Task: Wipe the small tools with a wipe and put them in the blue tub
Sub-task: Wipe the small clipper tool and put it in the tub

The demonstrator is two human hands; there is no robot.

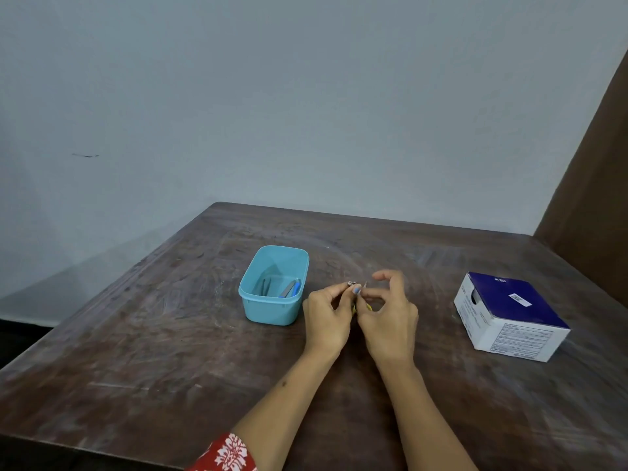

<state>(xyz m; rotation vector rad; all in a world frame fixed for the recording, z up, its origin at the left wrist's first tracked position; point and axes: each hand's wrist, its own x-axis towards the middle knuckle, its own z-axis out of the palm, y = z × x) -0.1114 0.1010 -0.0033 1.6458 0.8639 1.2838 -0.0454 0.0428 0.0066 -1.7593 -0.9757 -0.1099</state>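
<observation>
Both hands are meeting over the counter (pixel 170 334), the left hand (pixel 328 312) and right hand (pixel 387 317) pinching a small metal tool (pixel 353 284) with yellow showing between them. The blue tub (pixel 274 285) is sitting just left of the left hand, holding several tools (pixel 285 287); a blue-and-white box (pixel 509 316) is lying well right of the right hand.

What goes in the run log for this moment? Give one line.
left hand: pinches small tool | right hand: pinches same tool | blue tub: holds tools | box: right

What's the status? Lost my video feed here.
Left hand and right hand both pinching a small tool beside the blue tub. Some tools already inside. No wipe visible. Path clear.
</observation>
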